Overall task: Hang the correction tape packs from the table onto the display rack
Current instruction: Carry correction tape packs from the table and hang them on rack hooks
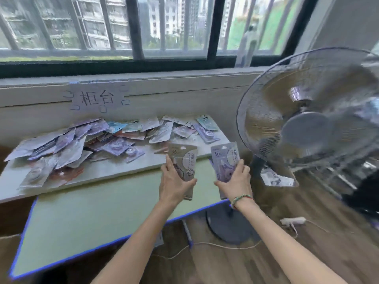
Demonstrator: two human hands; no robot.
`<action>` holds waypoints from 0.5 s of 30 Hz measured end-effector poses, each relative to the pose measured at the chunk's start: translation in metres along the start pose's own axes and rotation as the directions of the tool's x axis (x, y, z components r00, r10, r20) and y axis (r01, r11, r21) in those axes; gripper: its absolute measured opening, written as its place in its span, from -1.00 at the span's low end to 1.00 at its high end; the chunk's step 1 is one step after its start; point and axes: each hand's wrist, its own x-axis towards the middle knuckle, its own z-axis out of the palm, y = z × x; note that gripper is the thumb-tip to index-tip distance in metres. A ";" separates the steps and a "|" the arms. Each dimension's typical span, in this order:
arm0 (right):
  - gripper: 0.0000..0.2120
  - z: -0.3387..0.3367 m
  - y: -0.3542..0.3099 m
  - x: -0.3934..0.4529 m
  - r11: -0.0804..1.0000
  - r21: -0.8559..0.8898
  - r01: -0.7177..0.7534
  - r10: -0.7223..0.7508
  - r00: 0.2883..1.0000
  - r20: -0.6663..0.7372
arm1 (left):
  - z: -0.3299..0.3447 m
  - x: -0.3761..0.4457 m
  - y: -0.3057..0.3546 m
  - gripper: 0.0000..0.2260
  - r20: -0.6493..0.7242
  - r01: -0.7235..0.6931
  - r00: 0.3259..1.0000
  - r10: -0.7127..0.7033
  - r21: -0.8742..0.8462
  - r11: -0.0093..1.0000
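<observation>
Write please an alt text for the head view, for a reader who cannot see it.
A person holds up one correction tape pack in each hand: a grey pack in the left hand, a purple pack in the right hand. Behind lies a pile of packs on a white board; a standing fan is at the right.

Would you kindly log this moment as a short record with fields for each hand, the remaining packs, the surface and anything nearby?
left hand: left hand grips a grey correction tape pack, held upright
right hand: right hand grips a purple correction tape pack, held upright
remaining packs: loose pile of packs on the white board
table: green table with blue edging
nearby: standing fan at right
display rack: not in view
</observation>
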 end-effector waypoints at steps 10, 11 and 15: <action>0.09 -0.116 0.134 -0.139 0.918 0.090 -0.386 0.390 0.837 -0.383 | 0.074 -0.115 0.089 0.06 0.295 -0.349 0.883 0.364 -0.105 0.931; 0.07 -0.127 0.145 -0.153 0.903 0.101 -0.418 0.420 0.810 -0.410 | 0.082 -0.127 0.100 0.06 0.316 -0.383 0.861 0.398 -0.112 0.917; 0.02 -0.172 0.197 -0.213 0.832 0.174 -0.527 0.534 0.676 -0.508 | 0.122 -0.186 0.144 0.03 0.418 -0.515 0.740 0.528 -0.154 0.843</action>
